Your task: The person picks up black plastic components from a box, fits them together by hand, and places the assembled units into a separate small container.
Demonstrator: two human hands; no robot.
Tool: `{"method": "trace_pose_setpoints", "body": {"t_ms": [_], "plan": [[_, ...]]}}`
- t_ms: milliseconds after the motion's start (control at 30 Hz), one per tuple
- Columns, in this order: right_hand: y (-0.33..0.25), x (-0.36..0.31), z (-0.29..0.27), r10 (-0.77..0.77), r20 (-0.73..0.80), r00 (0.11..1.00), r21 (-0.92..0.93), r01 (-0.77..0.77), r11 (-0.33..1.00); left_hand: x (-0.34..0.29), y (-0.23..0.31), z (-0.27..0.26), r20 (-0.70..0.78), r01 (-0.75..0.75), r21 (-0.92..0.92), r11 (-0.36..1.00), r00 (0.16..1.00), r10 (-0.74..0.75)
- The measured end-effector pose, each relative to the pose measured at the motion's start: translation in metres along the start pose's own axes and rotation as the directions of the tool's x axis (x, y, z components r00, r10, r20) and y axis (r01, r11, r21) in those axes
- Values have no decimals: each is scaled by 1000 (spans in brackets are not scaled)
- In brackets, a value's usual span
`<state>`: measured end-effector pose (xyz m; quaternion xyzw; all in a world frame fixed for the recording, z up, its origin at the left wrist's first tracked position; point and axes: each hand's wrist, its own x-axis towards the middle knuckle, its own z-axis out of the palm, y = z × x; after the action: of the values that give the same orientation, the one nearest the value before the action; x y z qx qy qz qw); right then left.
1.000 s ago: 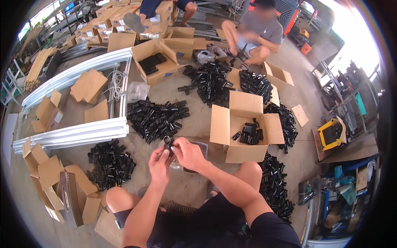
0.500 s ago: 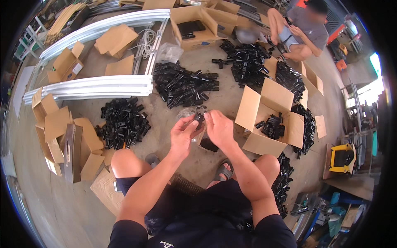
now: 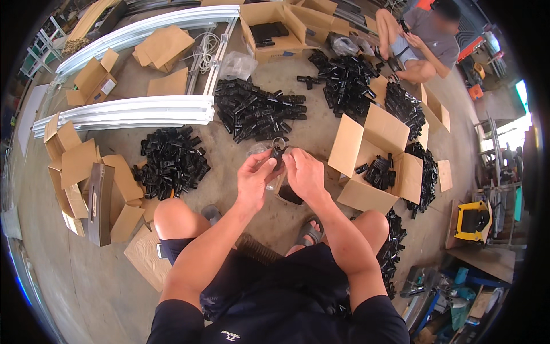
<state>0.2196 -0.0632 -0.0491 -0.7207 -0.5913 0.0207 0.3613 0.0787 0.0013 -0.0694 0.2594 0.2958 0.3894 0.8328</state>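
Observation:
My left hand [image 3: 255,176] grips a small black fitting with a round ring at its top [image 3: 277,153], held in front of me above the floor. The fingers of my right hand [image 3: 306,175] are bent and pressed together at the fitting's right side; whatever is between their tips is hidden. Just below the hands stands a small box with dark contents [image 3: 290,195], and clear plastic wrap [image 3: 255,150] lies beyond my left fingers. Ahead is a heap of black fittings [image 3: 258,109]. To the right, an open cardboard box [image 3: 365,198] holds several black pieces.
Another heap [image 3: 173,164] lies to the left, and one [image 3: 346,86] farther back. Silver metal rails [image 3: 126,113] and torn cardboard boxes [image 3: 123,192] lie on the left. A seated person [image 3: 427,40] is at the back right. A yellow-framed item [image 3: 474,221] stands at right.
My right fingers have closed in over the fitting's right side, and its ring shows more thinly. The whole view has shifted slightly. Both hands stay at about the same place.

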Motion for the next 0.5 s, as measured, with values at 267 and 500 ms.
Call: {"method": "trace_pose_setpoints", "body": {"t_ms": [267, 500], "plan": [[5, -8, 12, 40, -33, 999, -69, -43, 997, -2, -8, -3, 53, -40, -8, 999, 998, 40], [-11, -2, 8, 45, 3, 999, 123, -45, 991, -2, -5, -13, -44, -4, 10, 1000, 999, 4]]}}
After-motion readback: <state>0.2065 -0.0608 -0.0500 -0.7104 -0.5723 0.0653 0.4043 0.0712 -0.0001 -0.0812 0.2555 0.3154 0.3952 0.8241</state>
